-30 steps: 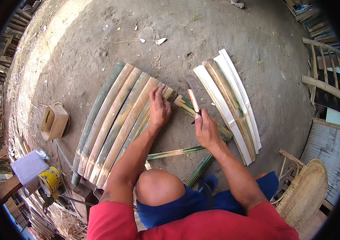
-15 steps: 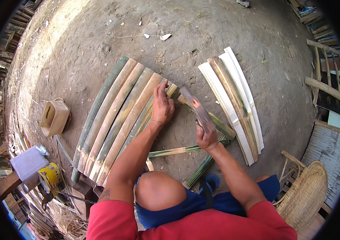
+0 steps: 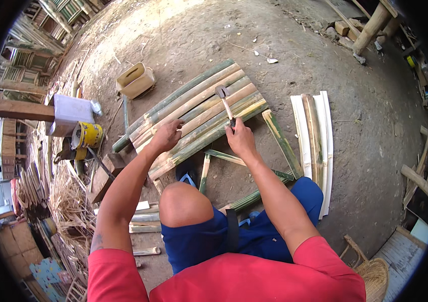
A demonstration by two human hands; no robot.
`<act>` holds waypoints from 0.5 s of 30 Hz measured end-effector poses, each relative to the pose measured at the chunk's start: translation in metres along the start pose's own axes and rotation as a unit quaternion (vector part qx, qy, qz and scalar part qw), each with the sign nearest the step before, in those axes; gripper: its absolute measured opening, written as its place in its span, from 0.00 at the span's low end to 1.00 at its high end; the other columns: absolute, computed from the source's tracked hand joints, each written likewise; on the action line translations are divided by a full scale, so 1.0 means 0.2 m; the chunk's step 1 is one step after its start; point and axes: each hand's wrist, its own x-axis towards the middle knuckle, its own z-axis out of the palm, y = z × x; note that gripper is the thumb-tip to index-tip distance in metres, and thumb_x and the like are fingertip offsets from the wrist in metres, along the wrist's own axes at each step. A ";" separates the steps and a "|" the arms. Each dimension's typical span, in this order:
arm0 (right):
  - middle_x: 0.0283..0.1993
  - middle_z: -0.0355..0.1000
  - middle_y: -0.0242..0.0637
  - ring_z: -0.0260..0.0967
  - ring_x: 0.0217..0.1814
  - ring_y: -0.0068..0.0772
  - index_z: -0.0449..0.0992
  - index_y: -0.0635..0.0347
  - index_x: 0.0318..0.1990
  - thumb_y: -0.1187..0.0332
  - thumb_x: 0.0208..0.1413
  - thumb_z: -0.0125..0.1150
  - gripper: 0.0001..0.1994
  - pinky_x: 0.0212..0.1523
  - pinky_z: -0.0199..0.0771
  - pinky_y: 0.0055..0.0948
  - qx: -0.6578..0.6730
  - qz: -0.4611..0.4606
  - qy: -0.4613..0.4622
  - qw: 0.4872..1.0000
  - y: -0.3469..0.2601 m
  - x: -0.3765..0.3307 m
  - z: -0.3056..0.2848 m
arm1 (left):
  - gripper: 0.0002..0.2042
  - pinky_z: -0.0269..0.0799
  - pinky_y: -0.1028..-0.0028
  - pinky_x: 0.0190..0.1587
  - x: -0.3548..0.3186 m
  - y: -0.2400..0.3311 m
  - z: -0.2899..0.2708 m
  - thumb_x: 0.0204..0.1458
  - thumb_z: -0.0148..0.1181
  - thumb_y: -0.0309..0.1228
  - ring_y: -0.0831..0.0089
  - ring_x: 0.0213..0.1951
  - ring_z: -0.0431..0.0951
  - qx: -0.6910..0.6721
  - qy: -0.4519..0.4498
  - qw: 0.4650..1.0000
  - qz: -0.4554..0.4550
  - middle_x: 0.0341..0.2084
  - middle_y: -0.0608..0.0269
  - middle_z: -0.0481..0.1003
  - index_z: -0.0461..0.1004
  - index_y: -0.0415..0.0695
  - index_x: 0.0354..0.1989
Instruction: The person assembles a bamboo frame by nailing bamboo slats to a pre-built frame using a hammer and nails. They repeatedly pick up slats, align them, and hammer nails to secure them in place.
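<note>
Split bamboo slats [image 3: 209, 92] lie side by side as a panel on a bamboo frame [image 3: 283, 143] in front of me. My right hand [image 3: 241, 139] is wrapped round the dark grip of a hammer [image 3: 226, 103]. Its metal head is above the slats, pointing away from me. Over the panel's near left part is my left hand [image 3: 167, 136], with fingers curled together. Whatever it may be pinching is too small to make out. Below the panel, green bamboo pieces of the frame show beside my knees.
Several loose split bamboo strips [image 3: 316, 136] lie on the ground to the right. A beige plastic container [image 3: 138, 83] stands beyond the panel. At left are a yellow can [image 3: 87, 135], a whitish box [image 3: 73, 113] and a wooden block [image 3: 107, 176]. A woven basket [image 3: 375, 277] is at lower right.
My view has turned to the left. My left hand has moved from the panel's right end toward its left part. The hammer has come away from the right end and hangs over the slats.
</note>
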 end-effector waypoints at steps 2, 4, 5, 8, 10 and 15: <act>0.40 0.79 0.57 0.77 0.46 0.66 0.68 0.61 0.47 0.57 0.61 0.65 0.19 0.46 0.75 0.60 -0.034 -0.038 -0.066 0.997 -0.13 0.03 0.18 | 0.21 0.75 0.56 0.56 -0.42 -0.07 -0.29 0.56 0.53 0.28 0.45 0.51 0.79 0.065 0.013 0.994 -0.082 0.46 0.42 0.79 0.73 0.39 0.59; 0.40 0.79 0.57 0.77 0.48 0.66 0.70 0.61 0.47 0.56 0.60 0.66 0.19 0.48 0.75 0.59 -0.052 -0.055 -0.131 0.988 -0.27 -0.03 0.31 | 0.20 0.75 0.55 0.56 -0.82 -0.05 -0.49 0.55 0.54 0.28 0.45 0.50 0.80 0.102 0.038 0.983 -0.149 0.47 0.41 0.80 0.76 0.38 0.56; 0.40 0.79 0.56 0.77 0.48 0.66 0.70 0.61 0.46 0.56 0.59 0.67 0.19 0.48 0.74 0.59 -0.051 -0.084 -0.146 0.984 -0.34 -0.07 0.36 | 0.19 0.75 0.55 0.55 -1.00 -0.02 -0.57 0.55 0.55 0.28 0.45 0.50 0.80 0.110 0.061 0.977 -0.173 0.47 0.41 0.80 0.77 0.38 0.55; 0.39 0.79 0.56 0.77 0.48 0.66 0.71 0.61 0.45 0.55 0.56 0.69 0.20 0.47 0.74 0.59 -0.060 -0.128 -0.206 0.968 -0.49 -0.19 0.50 | 0.19 0.76 0.55 0.53 -1.38 0.04 -0.75 0.53 0.58 0.30 0.46 0.48 0.81 0.147 0.023 0.959 -0.243 0.44 0.44 0.81 0.78 0.39 0.53; 0.38 0.79 0.57 0.77 0.47 0.66 0.70 0.61 0.45 0.55 0.55 0.71 0.21 0.46 0.73 0.58 -0.052 -0.158 -0.217 0.962 -0.52 -0.24 0.62 | 0.18 0.76 0.55 0.53 -1.53 0.03 -0.78 0.53 0.58 0.31 0.47 0.48 0.81 0.151 -0.002 0.950 -0.275 0.44 0.44 0.81 0.78 0.40 0.53; 0.39 0.79 0.56 0.77 0.47 0.66 0.69 0.62 0.45 0.54 0.51 0.74 0.25 0.47 0.74 0.56 -0.028 -0.151 -0.239 0.959 -0.58 -0.39 0.92 | 0.19 0.75 0.54 0.57 -1.63 -0.02 -0.65 0.55 0.57 0.32 0.47 0.52 0.79 0.170 -0.093 0.933 -0.303 0.45 0.45 0.81 0.76 0.42 0.55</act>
